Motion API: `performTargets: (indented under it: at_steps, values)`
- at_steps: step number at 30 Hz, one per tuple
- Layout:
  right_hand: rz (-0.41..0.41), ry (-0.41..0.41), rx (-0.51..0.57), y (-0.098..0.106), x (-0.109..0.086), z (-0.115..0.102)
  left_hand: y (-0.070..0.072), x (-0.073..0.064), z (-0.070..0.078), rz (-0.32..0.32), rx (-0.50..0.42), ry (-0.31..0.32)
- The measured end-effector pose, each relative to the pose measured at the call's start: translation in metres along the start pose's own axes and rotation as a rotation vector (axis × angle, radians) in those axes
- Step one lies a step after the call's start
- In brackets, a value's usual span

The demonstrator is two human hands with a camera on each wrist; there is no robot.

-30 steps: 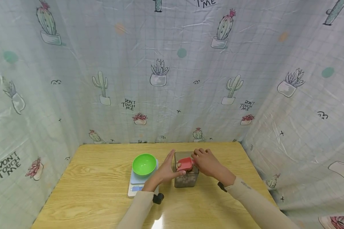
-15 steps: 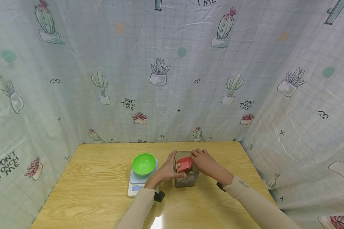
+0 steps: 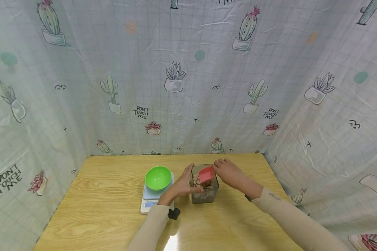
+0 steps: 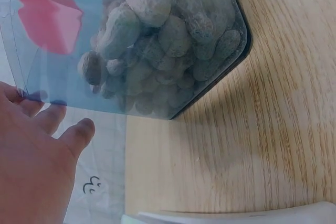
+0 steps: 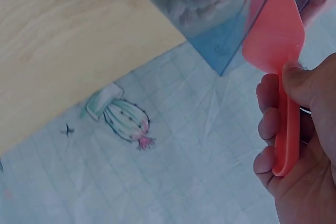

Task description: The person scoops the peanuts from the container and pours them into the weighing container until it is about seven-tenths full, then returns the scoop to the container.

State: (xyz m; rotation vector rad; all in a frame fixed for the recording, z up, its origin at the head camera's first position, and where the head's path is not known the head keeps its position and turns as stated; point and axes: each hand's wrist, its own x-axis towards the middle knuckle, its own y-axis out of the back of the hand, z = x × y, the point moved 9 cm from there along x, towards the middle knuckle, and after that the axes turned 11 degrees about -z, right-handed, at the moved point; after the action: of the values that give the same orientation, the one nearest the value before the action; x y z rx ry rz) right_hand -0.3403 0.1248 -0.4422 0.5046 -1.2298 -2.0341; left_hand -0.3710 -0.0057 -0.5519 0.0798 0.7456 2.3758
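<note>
Head view, left to right: a white scale (image 3: pixel 150 196) lies on the wood-grain table (image 3: pixel 100 195), bearing a glossy, round, bright green bowl (image 3: pixel 158 178). Just right of it, the left hand (image 3: pixel 181 185) holds the box by its left side, thumb at the near rim, fingers reaching toward the far corner. This box (image 3: pixel 204 199) stands upright on the table: squarish, smoky, see-through, with a thin dark rim. Inside are peanuts (image 4: pixel 173 35), pale, knobbly and in their shells, heaped in the lower part. Within the mouth, above the nuts, tilts the scoop (image 3: pixel 206 174), smooth coral red with a broad blade and a slim, rounded handle; whether it carries anything I cannot tell. Furthest right, the right hand (image 3: pixel 230 174) grips that handle, thumb on top, fingers wrapped round it.
</note>
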Motion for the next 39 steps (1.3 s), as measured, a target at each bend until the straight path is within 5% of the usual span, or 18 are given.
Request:
performTargets:
  at_steps: [19, 25, 34, 39]
  values:
    - [-0.036, 0.084, -0.292, 0.020, 0.004, -0.009, -0.003, -0.005, 0.009, -0.001, 0.007, -0.010]
    - [-0.123, 0.085, -0.351, 0.004, 0.012, -0.016, -0.006, -0.005, 0.007, -0.007, 0.007, -0.013]
    - [-0.182, 0.206, -0.404, -0.016, 0.028, -0.033, -0.004, -0.005, 0.006, -0.005, 0.005, -0.008]
    - [-0.195, 0.233, -0.328, -0.023, 0.031, -0.033, -0.004, -0.003, 0.003, 0.003, -0.002, -0.020]
